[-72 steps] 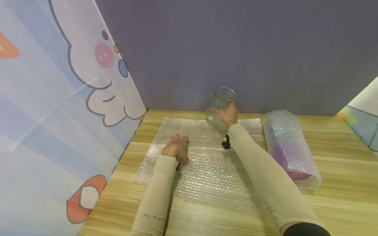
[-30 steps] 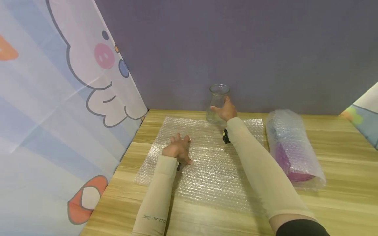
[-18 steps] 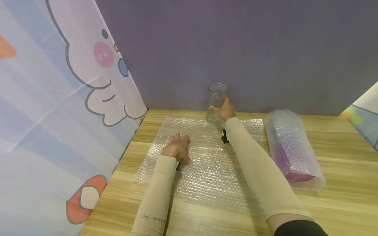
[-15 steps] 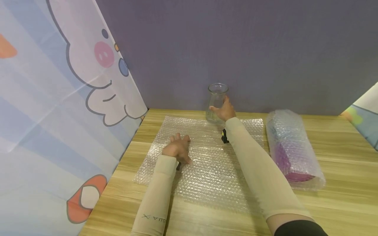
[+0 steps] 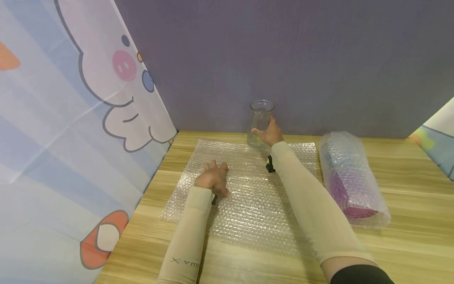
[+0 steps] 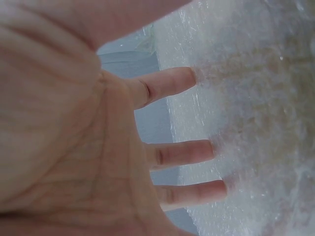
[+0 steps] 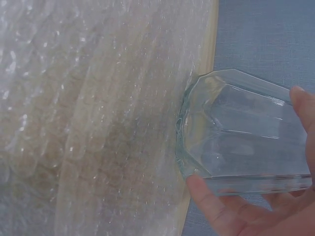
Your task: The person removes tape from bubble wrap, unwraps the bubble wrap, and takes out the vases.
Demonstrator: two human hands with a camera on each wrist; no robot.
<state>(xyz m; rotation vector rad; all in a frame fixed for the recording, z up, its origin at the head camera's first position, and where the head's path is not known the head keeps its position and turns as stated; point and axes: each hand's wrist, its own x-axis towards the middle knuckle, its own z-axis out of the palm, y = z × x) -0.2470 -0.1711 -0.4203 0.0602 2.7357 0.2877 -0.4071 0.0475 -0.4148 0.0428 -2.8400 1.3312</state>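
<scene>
A clear glass vase (image 5: 260, 119) with a faceted wall stands upright at the far edge of a bubble wrap sheet (image 5: 255, 209). My right hand (image 5: 271, 133) grips it from the right side, thumb and fingers on either side of the glass. In the right wrist view the thick base of the vase (image 7: 236, 128) lies close to the sheet, and a fingertip reaches its lower edge. My left hand (image 5: 213, 178) rests on the left part of the sheet, fingers spread. In the left wrist view the fingertips meet the bubble wrap.
To the right lies a bubble-wrapped bundle (image 5: 354, 177) with something purple and blue inside. A grey wall (image 5: 283, 59) closes off the back of the wooden table (image 5: 408, 244). A cartoon-printed curtain (image 5: 53, 126) hangs along the left edge.
The vase was tilted with its rim to the right and is now upright. My right hand has moved slightly away with it. The left hand has stayed in place.
</scene>
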